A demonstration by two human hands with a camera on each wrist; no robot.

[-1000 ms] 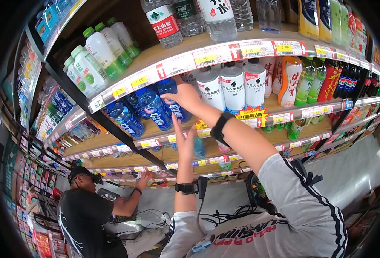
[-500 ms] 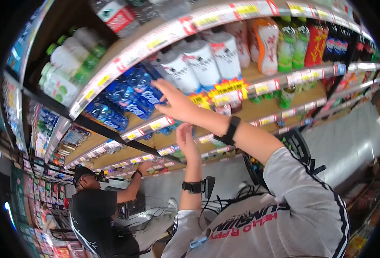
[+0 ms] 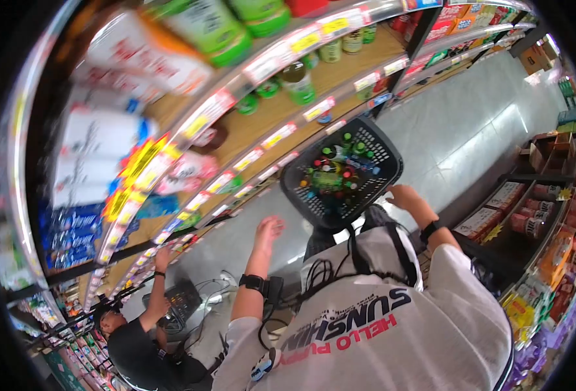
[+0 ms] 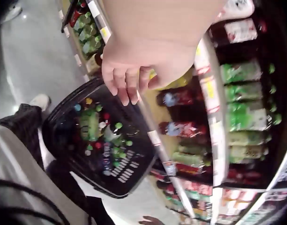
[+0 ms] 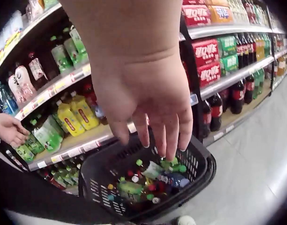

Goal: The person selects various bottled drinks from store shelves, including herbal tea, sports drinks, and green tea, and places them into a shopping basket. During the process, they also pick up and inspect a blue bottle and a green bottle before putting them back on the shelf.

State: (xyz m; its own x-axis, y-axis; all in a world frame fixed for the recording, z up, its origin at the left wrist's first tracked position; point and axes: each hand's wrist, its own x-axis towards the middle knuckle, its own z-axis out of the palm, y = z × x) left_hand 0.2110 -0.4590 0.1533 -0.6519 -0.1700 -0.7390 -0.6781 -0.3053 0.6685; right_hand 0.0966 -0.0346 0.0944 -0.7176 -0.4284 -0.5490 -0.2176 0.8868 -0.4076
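A dark plastic basket (image 3: 392, 146) full of mixed drink bottles (image 3: 330, 179) stands low in front of the body in the head view. My right hand (image 3: 410, 201) hangs near the basket's right rim with nothing in it. Its relaxed fingers (image 5: 170, 136) point down over the basket in the right wrist view. To the left of the basket, my left hand (image 3: 268, 233) is held out with fingers loosely bent and no object in it. The left wrist view has this hand (image 4: 134, 70) between basket and shelves.
Drink shelves (image 3: 272, 140) run along the left, with blue bottles (image 3: 73, 238) at the lower left. Another person (image 3: 144, 339) crouches by the shelf at lower left, beside a second basket (image 3: 182, 301). More stocked shelving (image 3: 529, 260) stands on the right.
The view has turned right and down, away from the blue bottles. My right hand has left those bottles without one and come down beside the basket. The left hand stays unoccupied.
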